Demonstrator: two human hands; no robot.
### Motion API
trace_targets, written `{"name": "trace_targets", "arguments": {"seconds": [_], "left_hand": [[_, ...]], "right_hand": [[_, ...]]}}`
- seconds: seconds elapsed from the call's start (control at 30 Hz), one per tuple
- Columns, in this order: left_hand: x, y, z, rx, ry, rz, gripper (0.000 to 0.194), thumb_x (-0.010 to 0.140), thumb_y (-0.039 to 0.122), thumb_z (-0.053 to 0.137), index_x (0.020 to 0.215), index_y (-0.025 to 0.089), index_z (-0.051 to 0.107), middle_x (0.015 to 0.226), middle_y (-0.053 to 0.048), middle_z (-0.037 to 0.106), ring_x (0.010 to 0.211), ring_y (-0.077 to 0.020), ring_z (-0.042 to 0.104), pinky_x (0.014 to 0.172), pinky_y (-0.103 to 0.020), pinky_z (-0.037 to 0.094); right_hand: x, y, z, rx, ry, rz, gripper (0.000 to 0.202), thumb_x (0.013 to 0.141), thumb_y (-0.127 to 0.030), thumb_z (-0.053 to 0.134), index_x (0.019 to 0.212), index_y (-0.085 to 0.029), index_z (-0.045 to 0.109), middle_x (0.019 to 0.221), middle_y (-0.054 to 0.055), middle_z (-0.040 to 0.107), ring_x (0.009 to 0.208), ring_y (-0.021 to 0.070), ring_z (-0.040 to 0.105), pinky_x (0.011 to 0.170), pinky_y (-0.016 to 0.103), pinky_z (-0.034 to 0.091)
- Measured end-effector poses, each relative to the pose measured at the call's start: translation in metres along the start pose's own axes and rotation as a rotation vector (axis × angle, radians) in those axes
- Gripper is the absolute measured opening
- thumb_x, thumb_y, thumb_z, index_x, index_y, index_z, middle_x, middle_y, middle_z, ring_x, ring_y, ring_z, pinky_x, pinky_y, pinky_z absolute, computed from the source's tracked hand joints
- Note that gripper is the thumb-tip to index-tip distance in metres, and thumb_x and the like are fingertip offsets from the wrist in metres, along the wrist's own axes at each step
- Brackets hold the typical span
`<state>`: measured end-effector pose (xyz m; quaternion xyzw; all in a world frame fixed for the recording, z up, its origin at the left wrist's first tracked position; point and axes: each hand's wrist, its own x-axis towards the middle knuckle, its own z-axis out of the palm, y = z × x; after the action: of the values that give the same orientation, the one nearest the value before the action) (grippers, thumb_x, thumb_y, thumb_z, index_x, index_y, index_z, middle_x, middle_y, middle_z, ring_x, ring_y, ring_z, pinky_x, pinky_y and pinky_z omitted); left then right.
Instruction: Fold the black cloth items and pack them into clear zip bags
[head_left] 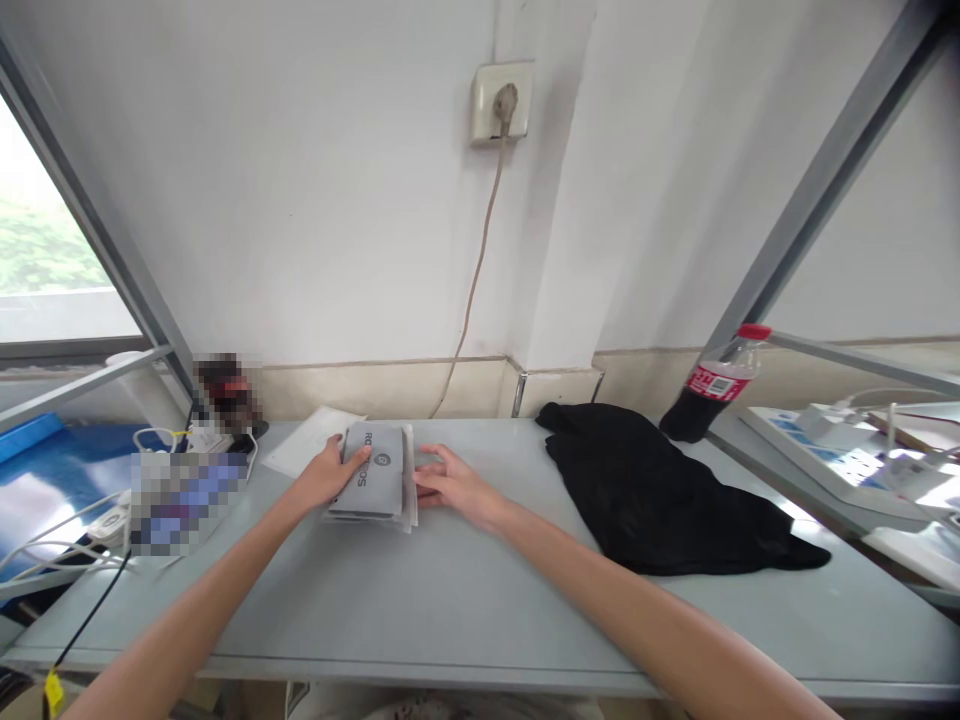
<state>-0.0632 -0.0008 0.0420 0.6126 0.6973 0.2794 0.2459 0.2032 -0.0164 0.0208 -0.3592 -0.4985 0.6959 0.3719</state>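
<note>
A grey packet with dark lettering (381, 490) lies on top of a small stack with whitish, translucent layers, left of the middle of the grey table (450, 610). My left hand (330, 472) grips the stack's left side, thumb on top of the grey packet and fingers over its far left edge. At the stack's right edge is my right hand (452, 487), its fingers apart, fingertips at the whitish layers. Behind my left hand a white sheet or flat bag (304, 440) lies on the table.
Black cloth (660, 500) is spread at the right, with a cola bottle (716, 385) behind it. Cables and a blurred-out bluish object (187, 505) lie at the left. A power cord (480, 260) hangs from the wall socket (487, 105).
</note>
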Motion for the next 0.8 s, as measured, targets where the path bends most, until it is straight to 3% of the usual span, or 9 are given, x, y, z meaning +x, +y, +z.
{"name": "trace_targets", "arguments": {"seconds": [0.1, 0.17, 0.23, 0.27, 0.33, 0.43, 0.8], "left_hand": [[0.003, 0.010, -0.007, 0.193, 0.073, 0.070, 0.094, 0.094, 0.068, 0.048, 0.163, 0.008, 0.027, 0.158, -0.026, 0.048, 0.140, -0.0390, 0.054, 0.114, -0.047, 0.043], [0.003, 0.024, -0.006, 0.272, 0.100, 0.264, 0.081, 0.100, 0.063, 0.038, 0.162, 0.011, 0.030, 0.167, -0.022, 0.036, 0.151, -0.0349, 0.042, 0.122, -0.045, 0.035], [0.000, 0.039, 0.002, 0.336, 0.051, 0.447, 0.068, 0.105, 0.056, 0.029, 0.161, 0.017, 0.037, 0.169, -0.015, 0.036, 0.157, -0.0308, 0.032, 0.127, -0.045, 0.026], [-0.002, 0.045, 0.009, 0.378, -0.001, 0.463, 0.065, 0.107, 0.053, 0.027, 0.161, 0.019, 0.037, 0.168, -0.014, 0.038, 0.157, -0.0318, 0.031, 0.128, -0.049, 0.023], [-0.006, 0.053, 0.025, 0.484, -0.113, 0.391, 0.064, 0.107, 0.053, 0.027, 0.163, 0.024, 0.035, 0.171, -0.013, 0.033, 0.160, -0.0399, 0.021, 0.124, -0.066, 0.018], [-0.010, 0.053, 0.046, 0.596, -0.135, 0.328, 0.064, 0.107, 0.055, 0.029, 0.165, 0.028, 0.033, 0.175, -0.013, 0.020, 0.160, -0.0489, 0.010, 0.115, -0.080, 0.018], [-0.007, 0.033, 0.063, 0.604, -0.075, 0.360, 0.065, 0.107, 0.058, 0.025, 0.166, 0.031, 0.030, 0.176, -0.010, 0.017, 0.160, -0.0475, 0.011, 0.115, -0.079, 0.021]], "right_hand": [[0.001, 0.002, 0.001, -0.043, 0.004, -0.036, 0.072, 0.078, -0.039, 0.089, 0.136, -0.025, 0.047, 0.123, 0.008, 0.065, 0.090, 0.0192, 0.074, 0.100, 0.048, 0.061], [0.001, 0.005, 0.002, -0.055, -0.011, -0.064, 0.075, 0.077, -0.040, 0.090, 0.137, -0.025, 0.047, 0.129, 0.009, 0.062, 0.094, 0.0196, 0.073, 0.101, 0.048, 0.060], [0.002, 0.008, 0.001, -0.063, -0.020, -0.098, 0.076, 0.077, -0.043, 0.090, 0.138, -0.025, 0.048, 0.132, 0.010, 0.060, 0.100, 0.0211, 0.072, 0.102, 0.049, 0.060], [0.002, 0.010, 0.001, -0.066, -0.021, -0.113, 0.077, 0.076, -0.044, 0.090, 0.138, -0.025, 0.049, 0.133, 0.011, 0.059, 0.102, 0.0218, 0.072, 0.102, 0.049, 0.060], [0.004, 0.016, -0.001, -0.064, -0.023, -0.135, 0.080, 0.075, -0.049, 0.090, 0.139, -0.024, 0.050, 0.135, 0.013, 0.058, 0.103, 0.0227, 0.071, 0.101, 0.049, 0.060], [0.007, 0.025, -0.006, -0.060, -0.040, -0.139, 0.083, 0.072, -0.054, 0.091, 0.139, -0.024, 0.054, 0.137, 0.014, 0.058, 0.102, 0.0228, 0.070, 0.097, 0.049, 0.061], [0.014, 0.031, -0.010, -0.068, 0.007, -0.108, 0.078, 0.070, -0.042, 0.093, 0.139, -0.023, 0.063, 0.133, 0.012, 0.063, 0.095, 0.0216, 0.071, 0.092, 0.048, 0.063]]}}
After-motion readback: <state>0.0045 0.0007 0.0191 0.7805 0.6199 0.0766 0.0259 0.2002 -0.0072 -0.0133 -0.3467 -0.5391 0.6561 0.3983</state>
